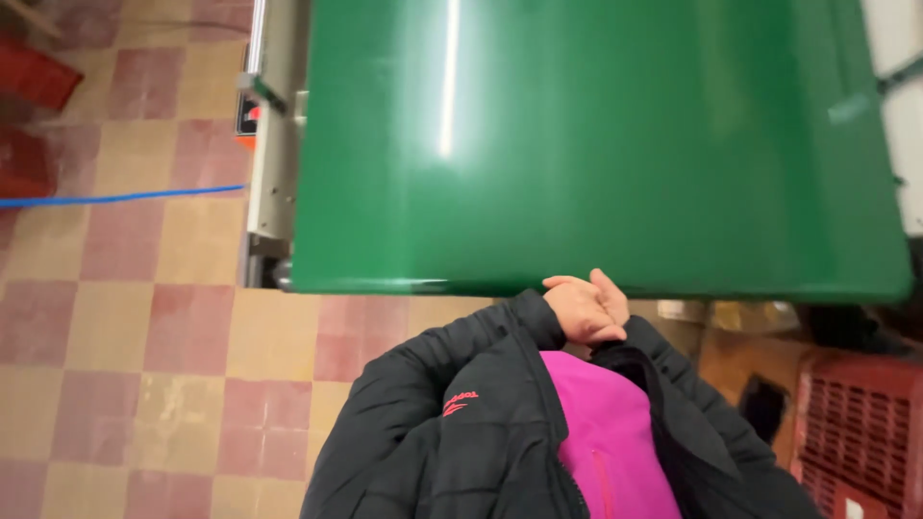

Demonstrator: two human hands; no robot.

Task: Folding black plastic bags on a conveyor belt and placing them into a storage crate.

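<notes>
I stood at the end of the wide, glossy green conveyor belt, which ran bare in front of me. My left hand and right hand were clasped together, fingers folded over each other, holding nothing, just beside the belt's near edge. I judged this a pause at the belt rather than handling; any reach onto it would have called for parting my hands first.

My black quilted jacket hung open over a magenta fleece top. The belt's grey metal side frame stood to my left, and a thin blue hose crossed the red-and-cream checked tile floor. A red slotted plastic crate crowded my right.
</notes>
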